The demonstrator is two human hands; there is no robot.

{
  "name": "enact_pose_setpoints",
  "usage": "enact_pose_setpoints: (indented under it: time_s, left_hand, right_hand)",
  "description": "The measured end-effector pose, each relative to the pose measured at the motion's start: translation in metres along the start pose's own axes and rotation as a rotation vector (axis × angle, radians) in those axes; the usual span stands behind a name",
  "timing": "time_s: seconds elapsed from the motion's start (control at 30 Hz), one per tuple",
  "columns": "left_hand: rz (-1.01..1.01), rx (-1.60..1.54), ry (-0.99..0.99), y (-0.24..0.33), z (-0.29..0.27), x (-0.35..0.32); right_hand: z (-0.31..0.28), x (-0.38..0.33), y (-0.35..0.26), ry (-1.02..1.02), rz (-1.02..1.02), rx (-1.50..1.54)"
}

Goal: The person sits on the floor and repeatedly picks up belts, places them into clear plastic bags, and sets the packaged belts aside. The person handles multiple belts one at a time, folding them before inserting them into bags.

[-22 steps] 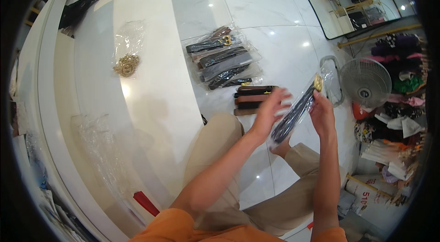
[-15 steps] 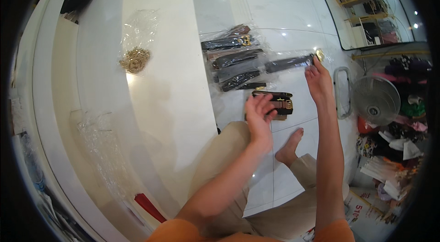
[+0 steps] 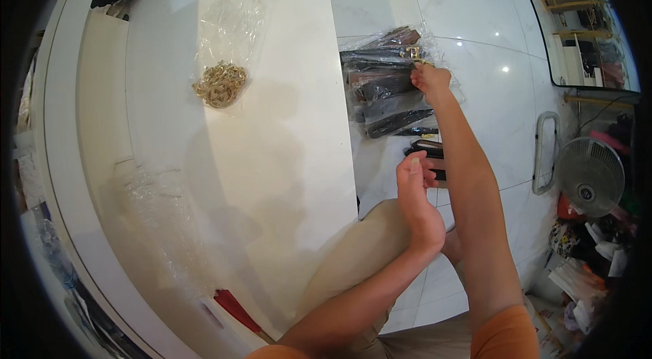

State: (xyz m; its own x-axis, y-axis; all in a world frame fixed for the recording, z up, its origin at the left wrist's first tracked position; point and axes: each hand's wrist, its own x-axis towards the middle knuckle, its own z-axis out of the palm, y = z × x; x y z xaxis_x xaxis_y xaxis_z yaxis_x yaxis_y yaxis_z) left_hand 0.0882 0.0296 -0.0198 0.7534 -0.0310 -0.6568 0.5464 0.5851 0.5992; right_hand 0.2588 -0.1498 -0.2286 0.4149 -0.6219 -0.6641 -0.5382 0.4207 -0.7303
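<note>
A person sits beside a long white table (image 3: 272, 121), seen from above, with both bare arms stretched toward a pile of bagged belts (image 3: 387, 87) on the white tiled floor (image 3: 489, 87) just past the table's edge. The right hand (image 3: 430, 78) rests on the far end of the pile, fingers curled down onto a clear bag near a gold buckle (image 3: 412, 52); whether it grips the bag cannot be told. The left hand (image 3: 414, 189) hovers nearer the body, loosely open, its fingertips at a dark belt box (image 3: 429, 150) lying just below the pile. On the table, well apart from the pile, lies a clear plastic bag (image 3: 227, 26) with a gold chain (image 3: 219, 83) heaped on it. A white fan (image 3: 589, 177) stands on the floor to the right.
</note>
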Motion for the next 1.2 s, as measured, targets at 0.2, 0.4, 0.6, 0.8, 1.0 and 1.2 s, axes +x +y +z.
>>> enact_pose_setpoints:
  time_s: [0.2,0.4,0.6,0.8,1.0,1.2]
  left_hand:
    - [0.025,0.109,-0.074,-0.006,-0.002,0.001]
    - [0.101,0.150,-0.145,-0.012,0.005,-0.005]
    - [0.274,0.178,-0.239,0.001,0.003,-0.023]
    - [0.611,0.272,-0.333,0.054,-0.030,-0.038]
    - [1.210,1.195,0.088,0.173,-0.194,0.004]
    - [0.752,1.794,0.739,0.266,-0.334,-0.002]
  right_hand:
    - [-0.076,-0.053,-0.017,-0.070,-0.100,-0.024]
    - [-0.215,-0.193,-0.004,-0.062,-0.126,-0.215]
    - [-0.264,-0.369,0.017,-0.111,0.018,-0.237]
    - [-0.295,-0.425,0.044,-0.093,-0.106,-0.140]
    - [-0.298,-0.442,0.019,-0.122,-0.310,-0.084]
    - [-0.314,-0.455,0.019,-0.136,-0.363,-0.099]
